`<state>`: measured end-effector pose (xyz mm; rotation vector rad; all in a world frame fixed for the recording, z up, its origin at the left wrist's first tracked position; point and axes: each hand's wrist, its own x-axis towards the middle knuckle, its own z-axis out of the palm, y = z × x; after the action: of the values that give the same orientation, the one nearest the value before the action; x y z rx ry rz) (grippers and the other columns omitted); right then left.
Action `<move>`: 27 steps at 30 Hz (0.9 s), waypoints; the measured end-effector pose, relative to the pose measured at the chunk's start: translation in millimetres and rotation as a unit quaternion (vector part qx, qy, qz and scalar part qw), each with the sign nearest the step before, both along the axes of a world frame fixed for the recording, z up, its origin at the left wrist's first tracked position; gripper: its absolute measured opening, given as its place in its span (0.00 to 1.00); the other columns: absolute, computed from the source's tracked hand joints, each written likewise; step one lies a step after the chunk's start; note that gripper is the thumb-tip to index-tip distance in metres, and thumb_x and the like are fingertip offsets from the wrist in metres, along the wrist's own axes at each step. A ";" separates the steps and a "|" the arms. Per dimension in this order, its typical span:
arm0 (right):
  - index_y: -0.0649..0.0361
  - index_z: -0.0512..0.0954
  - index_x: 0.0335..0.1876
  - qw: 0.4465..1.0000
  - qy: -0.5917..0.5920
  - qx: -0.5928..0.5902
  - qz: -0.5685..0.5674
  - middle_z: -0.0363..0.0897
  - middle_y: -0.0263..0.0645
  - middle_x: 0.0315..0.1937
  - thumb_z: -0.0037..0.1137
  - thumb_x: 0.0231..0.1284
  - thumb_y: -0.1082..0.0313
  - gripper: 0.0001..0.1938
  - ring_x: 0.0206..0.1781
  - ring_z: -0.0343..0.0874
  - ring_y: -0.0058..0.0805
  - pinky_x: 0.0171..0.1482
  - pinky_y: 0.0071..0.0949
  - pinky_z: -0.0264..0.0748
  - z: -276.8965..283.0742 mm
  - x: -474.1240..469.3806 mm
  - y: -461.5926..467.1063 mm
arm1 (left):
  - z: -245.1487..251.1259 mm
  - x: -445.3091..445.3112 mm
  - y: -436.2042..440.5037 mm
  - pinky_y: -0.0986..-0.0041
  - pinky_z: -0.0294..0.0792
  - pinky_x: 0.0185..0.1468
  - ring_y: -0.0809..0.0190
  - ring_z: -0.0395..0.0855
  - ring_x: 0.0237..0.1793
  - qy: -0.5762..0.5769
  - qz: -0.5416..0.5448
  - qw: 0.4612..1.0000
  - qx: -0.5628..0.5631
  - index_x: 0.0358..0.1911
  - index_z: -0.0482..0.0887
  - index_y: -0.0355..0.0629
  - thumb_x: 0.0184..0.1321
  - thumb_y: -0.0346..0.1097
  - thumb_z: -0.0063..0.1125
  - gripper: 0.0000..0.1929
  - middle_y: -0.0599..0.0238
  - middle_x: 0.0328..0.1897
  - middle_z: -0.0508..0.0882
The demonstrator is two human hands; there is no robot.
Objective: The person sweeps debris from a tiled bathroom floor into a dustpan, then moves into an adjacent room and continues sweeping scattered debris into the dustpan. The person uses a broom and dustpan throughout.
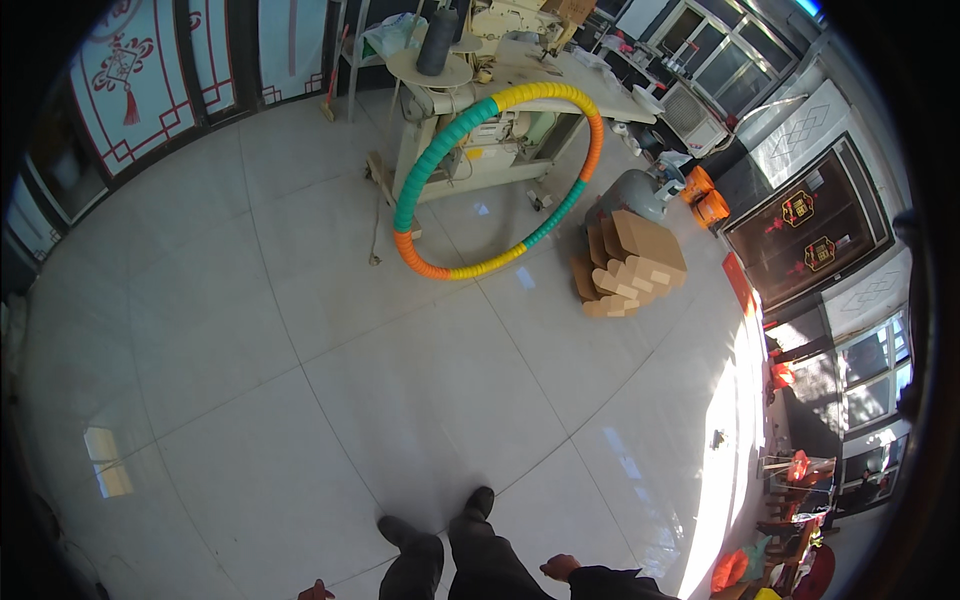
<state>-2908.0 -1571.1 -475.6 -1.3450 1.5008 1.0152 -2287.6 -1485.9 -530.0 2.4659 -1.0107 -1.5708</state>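
At the bottom edge, only a few fingers of my left hand (pixel 315 591) show; the rest is cut off. My right hand (pixel 560 567) hangs beside my right leg, loosely curled below a dark sleeve. I see nothing in either hand, though both palms are hidden. My dark shoes (pixel 478 502) rest on pale floor tiles (pixel 375 420). Ahead, a hula hoop (pixel 430 159) wrapped in green, yellow and orange bands appears upright in front of an industrial sewing machine table (pixel 592 82). Whether it touches the table I cannot tell. Both hands are far from it.
Nested open cardboard boxes (pixel 646 244) stand right of the hoop, before a grey gas cylinder (pixel 634 195) and orange buckets (pixel 709 206). A thread cone (pixel 437 45) tops a round stand. A plug and cord (pixel 374 259) lie on the floor. Decorated glass doors (pixel 135 82) line the left.
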 end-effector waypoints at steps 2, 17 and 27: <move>0.57 0.82 0.37 1.000 -0.008 -0.009 0.008 0.83 0.49 0.40 0.38 0.61 0.46 0.24 0.49 0.80 0.50 0.52 0.48 0.74 2.0 3.9 -2.1 | 0.1 2.5 -1.6 0.62 0.72 0.42 0.49 0.84 0.32 -0.042 -0.092 0.992 -0.076 0.19 0.82 0.42 0.70 0.48 0.32 0.28 0.56 0.24 0.86; 0.61 0.82 0.42 1.000 0.004 -0.026 -0.012 0.83 0.51 0.44 0.37 0.61 0.45 0.27 0.52 0.79 0.52 0.56 0.48 0.73 21.2 22.0 -26.4 | -27.6 5.3 46.4 0.60 0.74 0.40 0.49 0.84 0.31 -0.067 -0.107 0.990 -0.055 0.32 0.87 0.46 0.67 0.39 0.42 0.16 0.59 0.23 0.85; 0.61 0.81 0.42 1.000 -0.006 -0.018 0.016 0.82 0.49 0.45 0.37 0.62 0.49 0.24 0.54 0.78 0.50 0.56 0.48 0.72 11.8 24.9 -31.1 | -39.0 18.8 52.2 0.59 0.75 0.39 0.49 0.85 0.33 -0.095 -0.188 0.968 -0.137 0.30 0.82 0.46 0.61 0.32 0.48 0.07 0.59 0.26 0.86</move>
<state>-2883.1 -1602.2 -463.8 -1.4034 1.4991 1.0017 -2268.8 -1433.7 -569.0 2.3609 -1.6845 -1.1756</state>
